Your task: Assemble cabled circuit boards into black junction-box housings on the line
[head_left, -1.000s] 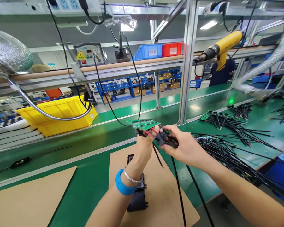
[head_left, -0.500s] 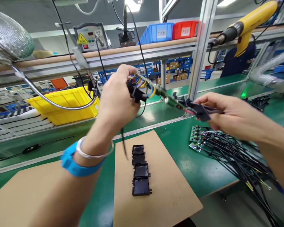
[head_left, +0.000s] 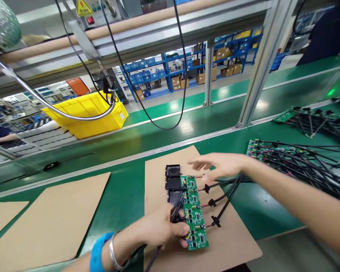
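A green circuit board panel [head_left: 197,217] lies face up over the cardboard sheet [head_left: 226,241], black cables leading off both long sides. My left hand [head_left: 166,226] grips its lower left edge together with a bundle of black cables [head_left: 178,206]. Above the panel's upper right, my right hand [head_left: 215,166] hovers with fingers stretched and apart, holding nothing. Cables with black cross-shaped clips [head_left: 215,221] run from the board's right side beneath that hand. A row of black plastic housings [head_left: 173,183] sits on the cardboard, partly covered by the panel and the cables.
More wired circuit boards [head_left: 272,151] are heaped at the right on the green bench. Another cardboard sheet [head_left: 56,219] lies to the left. A yellow bin [head_left: 87,115] stands behind the bench rail. A black cable loop [head_left: 170,127] hangs ahead, beside a metal post [head_left: 260,71].
The board panel has come down from mid-air to the cardboard and now faces up. My right hand has let go of its cables and opened. My view has tilted downward.
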`<state>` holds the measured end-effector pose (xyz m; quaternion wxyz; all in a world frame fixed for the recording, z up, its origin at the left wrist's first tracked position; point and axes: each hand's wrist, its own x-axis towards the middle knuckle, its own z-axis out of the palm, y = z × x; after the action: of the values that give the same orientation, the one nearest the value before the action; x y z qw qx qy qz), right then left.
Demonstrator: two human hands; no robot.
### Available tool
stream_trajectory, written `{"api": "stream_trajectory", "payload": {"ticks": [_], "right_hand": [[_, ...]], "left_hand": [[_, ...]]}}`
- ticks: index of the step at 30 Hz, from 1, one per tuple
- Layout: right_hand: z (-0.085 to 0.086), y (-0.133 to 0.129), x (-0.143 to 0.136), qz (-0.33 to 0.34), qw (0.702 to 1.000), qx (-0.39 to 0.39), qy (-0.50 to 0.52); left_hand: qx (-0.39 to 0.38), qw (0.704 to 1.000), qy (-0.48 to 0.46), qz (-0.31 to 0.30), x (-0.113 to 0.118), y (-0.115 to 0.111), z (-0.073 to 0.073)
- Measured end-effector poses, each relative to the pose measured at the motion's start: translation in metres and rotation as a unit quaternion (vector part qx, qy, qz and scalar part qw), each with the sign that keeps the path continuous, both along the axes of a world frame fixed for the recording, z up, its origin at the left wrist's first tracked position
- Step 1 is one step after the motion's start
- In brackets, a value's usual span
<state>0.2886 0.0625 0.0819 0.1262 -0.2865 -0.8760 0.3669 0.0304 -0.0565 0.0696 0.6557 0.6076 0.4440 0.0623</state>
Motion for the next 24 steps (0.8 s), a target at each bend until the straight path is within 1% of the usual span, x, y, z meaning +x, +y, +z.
{"api": "stream_trajectory", "payload": {"ticks": [2, 3, 5, 7, 9, 11, 13, 14, 16, 18, 20, 21, 22, 24], "right_hand": [[-0.023, -0.004, -0.029, 0.026, 0.999, 0.032, 0.014], [-0.033, -0.008, -0.039, 0.023, 0.999, 0.046, 0.017], [-0.051, -0.018, -0.048, 0.001, 0.997, 0.068, 0.022], [-0.06, -0.026, -0.046, -0.025, 0.996, 0.078, 0.028], [-0.063, -0.03, -0.04, -0.037, 0.997, 0.061, 0.036], [-0.061, -0.032, -0.035, -0.017, 0.999, 0.006, 0.029], [-0.063, -0.037, -0.034, 0.009, 0.999, -0.041, 0.023], [-0.065, -0.041, -0.034, 0.015, 0.998, -0.047, 0.026], [-0.073, -0.051, -0.035, 0.006, 0.999, -0.015, 0.046], [-0.082, -0.06, -0.034, -0.006, 0.996, 0.058, 0.063], [-0.087, -0.067, -0.033, -0.018, 0.99, 0.129, 0.058], [-0.088, -0.068, -0.033, -0.024, 0.988, 0.143, 0.051], [-0.086, -0.069, -0.034, -0.032, 0.989, 0.137, 0.043], [-0.081, -0.069, -0.036, -0.054, 0.994, 0.088, 0.028]], "left_hand": [[0.008, 0.999, -0.011, 0.029, 0.003, -0.003, -0.02], [0.01, 0.999, -0.019, 0.043, 0.004, -0.004, -0.027], [0.001, 0.997, -0.036, 0.063, 0.002, -0.006, -0.036], [0.011, 0.997, -0.018, 0.07, -0.001, -0.009, -0.04], [0.069, 0.995, 0.044, 0.063, -0.003, -0.01, -0.039], [0.14, 0.982, 0.115, 0.048, -0.004, -0.01, -0.036], [0.171, 0.972, 0.159, 0.03, -0.004, -0.009, -0.034], [0.174, 0.969, 0.172, 0.022, -0.004, -0.009, -0.034], [0.178, 0.966, 0.185, 0.012, -0.004, -0.01, -0.035], [0.188, 0.965, 0.184, 0.011, -0.004, -0.012, -0.037], [0.198, 0.963, 0.184, 0.02, -0.003, -0.013, -0.039], [0.202, 0.962, 0.184, 0.025, -0.003, -0.013, -0.04], [0.205, 0.961, 0.185, 0.028, -0.003, -0.013, -0.041], [0.213, 0.959, 0.187, 0.027, -0.004, -0.014, -0.042]]}}
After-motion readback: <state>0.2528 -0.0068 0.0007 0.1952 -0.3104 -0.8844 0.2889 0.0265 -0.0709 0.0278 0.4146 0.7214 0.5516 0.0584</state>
